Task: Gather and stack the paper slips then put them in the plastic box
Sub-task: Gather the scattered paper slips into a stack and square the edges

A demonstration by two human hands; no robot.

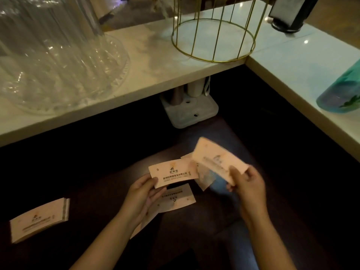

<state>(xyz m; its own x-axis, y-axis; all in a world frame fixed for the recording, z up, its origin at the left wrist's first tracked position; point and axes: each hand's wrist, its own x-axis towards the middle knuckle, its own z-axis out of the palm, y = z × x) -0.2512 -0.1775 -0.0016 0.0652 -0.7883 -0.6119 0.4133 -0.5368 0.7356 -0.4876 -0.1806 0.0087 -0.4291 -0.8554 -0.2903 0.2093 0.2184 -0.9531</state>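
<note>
Mid-gather, roughly partway. The person is working below the counter, over a dark surface.

Left hand is pinching one paper slip by its left end, thumb on top, fingers curled under; printed face is pointing up. Right hand is closed on a second slip, gripping its lower right edge; that slip is tilting and blurred, so it looks to be in motion. The two held slips are near each other but not yet merged.

Done so far, judging by layout: a squared-up stack of slips is sitting well apart, off to the lower left.

Still loose: a few slips are lying under and between the hands, overlapping, at mixed angles. Exact count unclear in the dim light.

Left to do: join the held slips, pick up the loose ones, combine with the left stack, then box it all. No plastic box identifiable for certain; the clear ribbed plastic container on the counter is the only candidate.
</note>
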